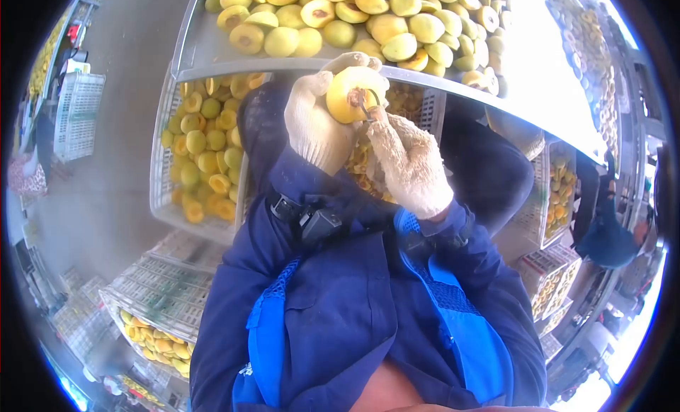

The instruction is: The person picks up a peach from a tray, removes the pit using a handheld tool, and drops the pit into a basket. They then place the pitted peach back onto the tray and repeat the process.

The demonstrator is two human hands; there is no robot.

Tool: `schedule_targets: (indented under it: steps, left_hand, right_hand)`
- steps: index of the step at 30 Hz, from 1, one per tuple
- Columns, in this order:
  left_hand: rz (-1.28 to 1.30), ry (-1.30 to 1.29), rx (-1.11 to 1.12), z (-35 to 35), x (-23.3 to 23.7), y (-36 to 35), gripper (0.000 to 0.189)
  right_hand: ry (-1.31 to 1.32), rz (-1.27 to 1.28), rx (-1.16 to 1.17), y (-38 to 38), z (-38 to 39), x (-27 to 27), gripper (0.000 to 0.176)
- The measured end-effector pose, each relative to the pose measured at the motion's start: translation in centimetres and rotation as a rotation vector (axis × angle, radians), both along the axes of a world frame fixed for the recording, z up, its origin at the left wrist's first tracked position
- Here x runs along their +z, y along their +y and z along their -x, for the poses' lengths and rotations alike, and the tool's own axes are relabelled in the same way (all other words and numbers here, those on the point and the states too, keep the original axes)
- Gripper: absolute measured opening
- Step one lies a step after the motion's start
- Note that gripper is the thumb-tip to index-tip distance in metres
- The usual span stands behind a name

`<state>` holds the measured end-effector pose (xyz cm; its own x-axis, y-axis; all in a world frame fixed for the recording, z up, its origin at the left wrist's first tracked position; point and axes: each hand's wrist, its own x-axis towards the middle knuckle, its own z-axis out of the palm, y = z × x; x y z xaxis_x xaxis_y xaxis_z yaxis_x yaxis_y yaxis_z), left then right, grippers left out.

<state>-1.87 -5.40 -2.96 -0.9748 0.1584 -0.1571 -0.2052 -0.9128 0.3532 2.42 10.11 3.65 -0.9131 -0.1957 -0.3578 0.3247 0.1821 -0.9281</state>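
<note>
Faces a broad, pale metal-rimmed table point(202, 56) across the top of the view, heaped with yellow-green fruit halves point(425, 28) and whitened by glare toward the right. Wears a dark navy-blue long-sleeved jacket point(340, 291). Has, just left of dark-trousered legs point(499, 167), an off-white slatted plastic crate point(159, 189) full of similar halves; farther back at lower left, a pale lattice-sided crate point(173, 274) with yellow pieces showing at its side. Carries bright blue mesh-edged straps point(265, 334) down both sides of the chest. Keeps between the knees a greyish plastic crate point(432, 114), partly hidden, with small yellow-brown fruit pieces point(361, 167) in sight below the hands.

Cups in the left hand point(322, 118), in a cream knitted glove, a round yellow fruit point(343, 97), fingers closed around its side and brown hollow turned toward the right hand point(411, 160). Holds it just by the table's near edge. Pinches in that right hand, in a rougher, stained cream glove, a thin dark curved-loop tool point(378, 98), fingertips pressed together, loop over the hollow; cannot tell how deep.
</note>
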Motion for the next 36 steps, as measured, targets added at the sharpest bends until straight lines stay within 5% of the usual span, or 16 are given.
schedule_targets:
  steps: [4, 7, 9, 11, 16, 25, 30, 34, 36]
  left_hand:
    - [0.040, -0.010, -0.149, 0.1, 1.8, 0.5, 0.048]
    - [0.894, 0.091, -0.068, 1.2, 1.0, -0.2, 0.061]
    - [0.795, 0.195, -0.048, 1.6, 0.8, -1.0, 0.062]
    - [0.222, 0.042, 0.096, 1.1, 1.0, 0.1, 0.063]
    - [0.015, 0.051, 0.021, 0.9, 0.0, 0.5, 0.039]
    - [0.076, -0.006, -0.012, -0.9, 2.0, 1.2, 0.044]
    - [0.318, 0.001, 0.070, -1.3, 1.7, 2.2, 0.043]
    - [0.552, 0.022, 0.076, -1.6, 1.8, 2.2, 0.048]
    - [0.416, 0.095, -0.039, -1.0, 1.4, 1.7, 0.044]
  right_hand:
    - [0.029, 0.062, -0.039, 0.7, 0.5, -1.5, 0.038]
    - [-0.005, 0.053, -0.040, 1.4, 0.5, -1.4, 0.038]
    - [-0.014, 0.109, -0.090, 1.4, 0.1, -1.4, 0.039]
    - [-0.131, 0.129, -0.061, 1.4, -0.2, 0.1, 0.041]
    - [-0.098, 0.093, -0.057, 1.4, -0.6, -0.5, 0.044]
    - [-0.100, 0.227, -0.121, 0.1, -2.0, -3.1, 0.042]
    - [0.292, 0.111, -0.004, 0.1, -2.1, -5.0, 0.042]
    - [-0.376, 0.290, 0.088, 1.7, -0.9, -0.1, 0.048]
    - [-0.647, 0.655, 0.181, 3.9, 0.3, -1.9, 0.052]
